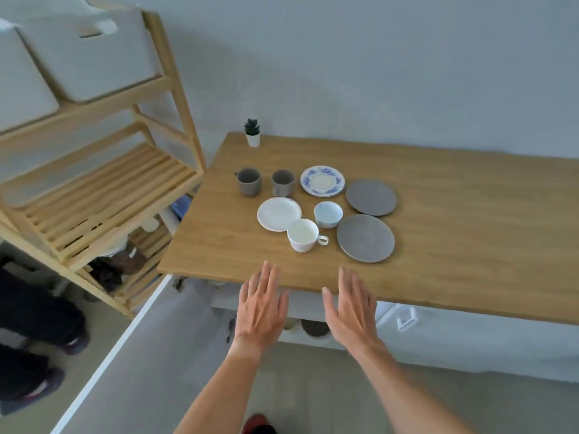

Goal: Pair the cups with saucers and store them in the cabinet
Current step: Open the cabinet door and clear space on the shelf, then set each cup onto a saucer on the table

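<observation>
On the wooden table (438, 239) stand two grey cups (249, 182) (283, 182) at the back left. Beside them lies a blue-patterned saucer (322, 180), then a grey saucer (371, 197) and a second grey saucer (365, 238) in front of it. A white saucer (278, 213) touches a white cup (303, 235). A blue-and-white cup (328, 214) stands in the middle. My left hand (261, 303) and my right hand (352, 305) hover flat and open at the table's front edge, holding nothing.
A wooden slatted shelf unit (103, 189) stands left of the table, with white storage boxes (91, 54) on its upper shelf and jars lower down. A small potted plant (252, 133) sits at the table's back left corner. A person's dark legs and shoes (37, 333) are at far left.
</observation>
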